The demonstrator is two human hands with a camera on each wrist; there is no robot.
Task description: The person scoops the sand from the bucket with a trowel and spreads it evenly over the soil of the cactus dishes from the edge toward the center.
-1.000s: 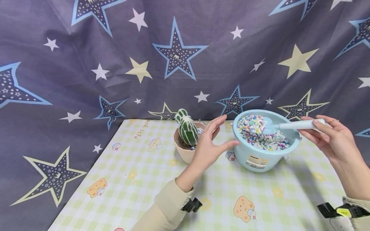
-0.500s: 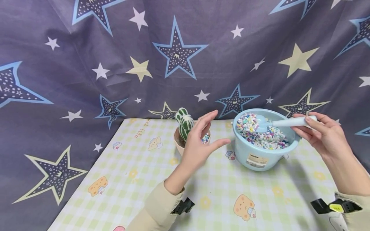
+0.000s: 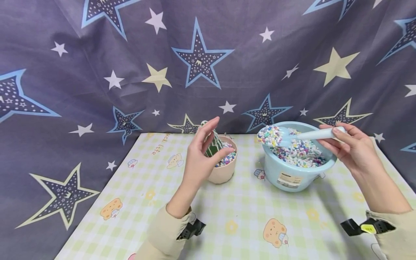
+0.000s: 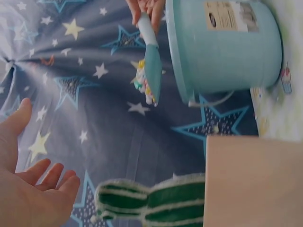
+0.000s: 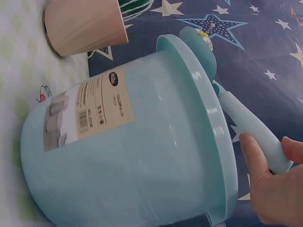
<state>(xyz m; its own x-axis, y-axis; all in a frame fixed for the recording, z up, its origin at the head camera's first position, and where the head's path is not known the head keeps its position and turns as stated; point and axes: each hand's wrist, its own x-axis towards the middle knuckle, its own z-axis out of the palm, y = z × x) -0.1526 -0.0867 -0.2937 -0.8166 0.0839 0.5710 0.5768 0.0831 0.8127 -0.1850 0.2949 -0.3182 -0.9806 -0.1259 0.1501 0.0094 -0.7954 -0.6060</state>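
Note:
My right hand (image 3: 355, 146) grips the white handle of a pale blue scoop (image 3: 316, 134), heaped with multicoloured pebbles (image 3: 269, 135). The scoop's head hangs over the left rim of a light blue bucket (image 3: 274, 171), which holds more such pebbles (image 3: 303, 153). Left of it stands a peach pot (image 3: 224, 176) with a green, white-ribbed cactus (image 4: 175, 201) and pebbles inside. In the head view my left hand (image 3: 199, 159) partly hides the cactus. Its thumb and fingers are spread apart, holding nothing; the left wrist view shows a gap between hand and cactus.
A green-and-white checked tablecloth (image 3: 247, 209) printed with cartoon bears covers the table. Behind it hangs a dark star-patterned curtain (image 3: 182, 108). The bucket's paper label (image 3: 290, 180) faces me.
The loaded scoop has moved left in my right hand, from over the bucket's middle to its left rim. My left hand has shifted left across the pot, uncovering the pebbles in it.

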